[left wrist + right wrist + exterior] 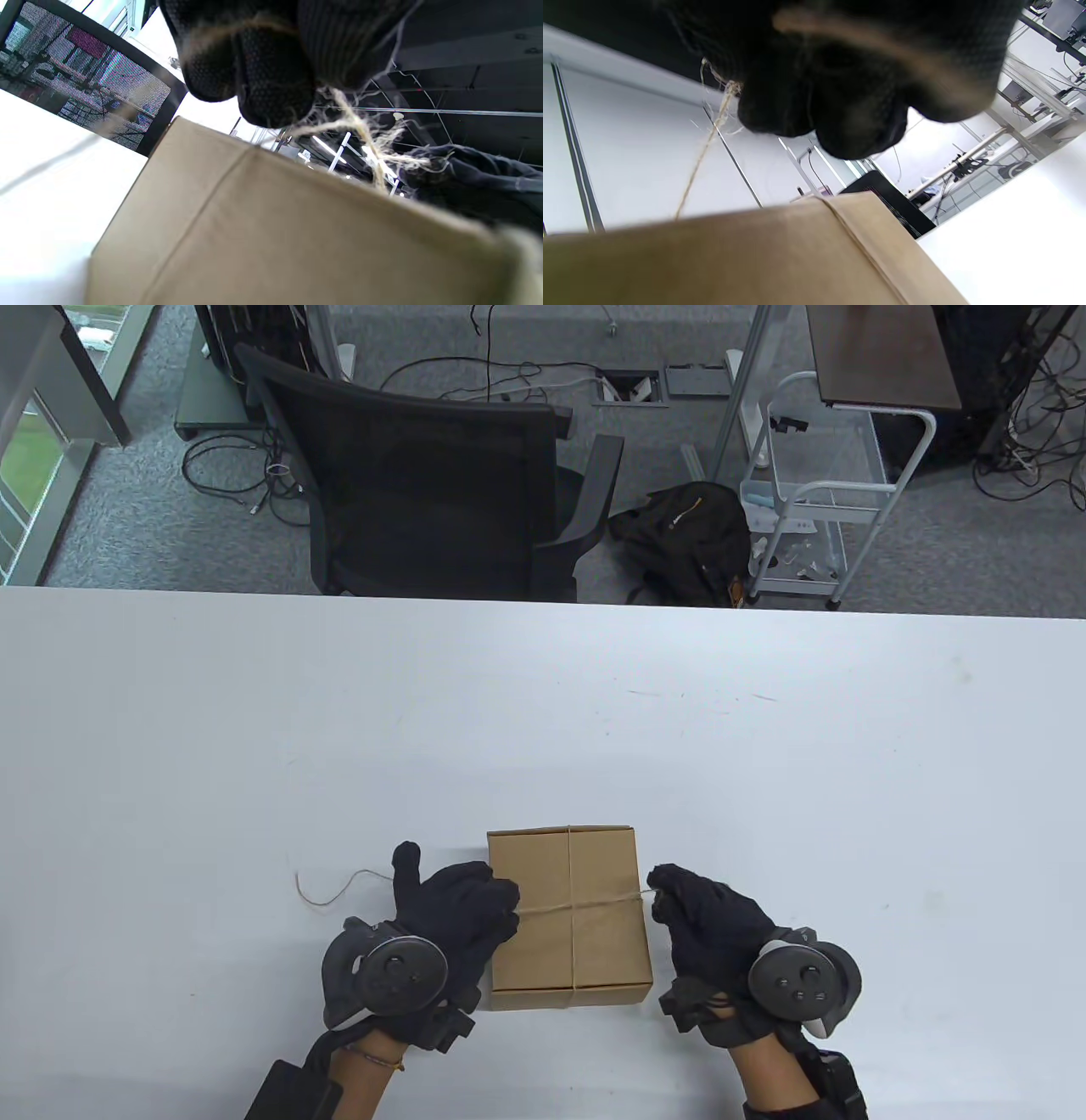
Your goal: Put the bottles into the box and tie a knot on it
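Twine (594,904) pinched by both hands' fingers (666,891)

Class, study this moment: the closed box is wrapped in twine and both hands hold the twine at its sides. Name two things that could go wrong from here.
1. The twine is thin and frayed; with the left hand and the right hand pulling opposite ways, it may snap or slip free.
2. The box sits unheld on the smooth table, so an uneven pull could slide or turn it, shifting the crossing off centre.
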Demonstrator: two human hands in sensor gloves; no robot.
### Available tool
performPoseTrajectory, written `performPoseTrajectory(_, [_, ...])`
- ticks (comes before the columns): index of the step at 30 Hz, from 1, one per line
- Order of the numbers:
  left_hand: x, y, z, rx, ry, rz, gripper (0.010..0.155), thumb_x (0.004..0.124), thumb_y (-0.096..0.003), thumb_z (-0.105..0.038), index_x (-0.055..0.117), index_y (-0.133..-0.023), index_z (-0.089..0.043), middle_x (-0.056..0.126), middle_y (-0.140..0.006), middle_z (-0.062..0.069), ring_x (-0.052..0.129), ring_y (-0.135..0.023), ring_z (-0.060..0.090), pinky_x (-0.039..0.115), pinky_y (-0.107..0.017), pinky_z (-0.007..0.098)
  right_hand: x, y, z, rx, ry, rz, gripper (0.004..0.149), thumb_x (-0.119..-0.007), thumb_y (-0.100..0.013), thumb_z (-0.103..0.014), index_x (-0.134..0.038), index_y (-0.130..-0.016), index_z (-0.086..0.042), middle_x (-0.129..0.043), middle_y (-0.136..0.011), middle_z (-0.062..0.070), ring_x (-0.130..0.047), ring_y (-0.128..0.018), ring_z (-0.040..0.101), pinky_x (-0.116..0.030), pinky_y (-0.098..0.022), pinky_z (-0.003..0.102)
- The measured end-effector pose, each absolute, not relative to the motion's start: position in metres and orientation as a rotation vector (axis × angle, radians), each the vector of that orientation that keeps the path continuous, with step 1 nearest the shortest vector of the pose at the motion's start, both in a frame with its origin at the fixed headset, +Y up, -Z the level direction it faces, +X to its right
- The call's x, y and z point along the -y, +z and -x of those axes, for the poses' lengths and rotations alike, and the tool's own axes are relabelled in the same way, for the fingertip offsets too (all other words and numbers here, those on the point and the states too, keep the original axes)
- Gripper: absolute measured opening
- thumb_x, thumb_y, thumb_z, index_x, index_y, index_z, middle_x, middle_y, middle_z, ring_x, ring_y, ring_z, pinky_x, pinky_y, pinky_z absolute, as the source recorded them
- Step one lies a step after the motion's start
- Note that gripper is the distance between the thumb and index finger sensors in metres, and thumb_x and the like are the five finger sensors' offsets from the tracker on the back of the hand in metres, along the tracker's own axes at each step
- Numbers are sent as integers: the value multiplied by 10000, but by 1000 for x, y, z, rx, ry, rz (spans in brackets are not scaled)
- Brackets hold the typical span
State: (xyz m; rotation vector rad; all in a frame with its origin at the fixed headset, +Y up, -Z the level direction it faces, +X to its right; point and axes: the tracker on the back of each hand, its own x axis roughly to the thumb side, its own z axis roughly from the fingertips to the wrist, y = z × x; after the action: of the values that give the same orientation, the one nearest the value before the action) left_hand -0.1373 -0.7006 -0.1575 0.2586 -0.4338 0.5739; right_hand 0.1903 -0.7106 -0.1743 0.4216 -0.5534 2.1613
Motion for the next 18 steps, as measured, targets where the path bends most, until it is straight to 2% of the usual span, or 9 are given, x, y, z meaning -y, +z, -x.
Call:
performPoseTrajectory(7, [705,-160,149,397,464,-244,553,957,-417,-389,869,-914,-163,1092,-675,32,1002,-822,345,423,-650,857,725,-181,-209,461,2150,-217,396,-797,-454,-274,-924,-773,-76,-1046,-440,42,-1040,-368,251,-896,-329,470])
performPoseTrajectory(11, [710,-164,153,368,389,-191,540,959,-416,-371,892,-902,-146,1106,-657,48,1027,-787,354,478,-657,843,736,-185,-212,268,2278,-123,394,-800,-447,-262,-941,-753,-59,-1059,-413,44,-1054,-343,254,-904,-312,469])
performPoseTrajectory(15, [722,-168,152,374,301,-108,462,929,-441,-355,943,-868,-178,1116,-668,52,1054,-764,374,581,-672,791,738,-187,-207,212,2407,-170,396,-773,-454,-251,-915,-782,-79,-1051,-419,41,-1052,-350,257,-900,-317,473])
performPoseTrajectory(16, [725,-168,152,385,293,-98,453,914,-452,-363,937,-872,-192,1090,-757,65,1026,-809,404,607,-680,763,739,-187,-205,234,2438,-191,397,-775,-454,-252,-916,-783,-78,-1052,-422,43,-1053,-352,261,-900,-318,475])
performPoseTrajectory(17, [727,-168,152,385,300,-105,447,904,-456,-370,937,-876,-219,968,-952,128,914,-919,484,618,-681,754,740,-187,-204,252,2461,-191,396,-777,-453,-250,-919,-780,-77,-1053,-420,47,-1052,-352,263,-899,-317,478])
performPoseTrajectory(18, [727,-169,151,383,312,-104,443,901,-456,-363,939,-870,-208,797,-1077,160,811,-985,516,640,-688,728,740,-188,-203,245,2483,-197,397,-777,-453,-251,-920,-781,-78,-1053,-424,47,-1052,-355,265,-898,-321,478])
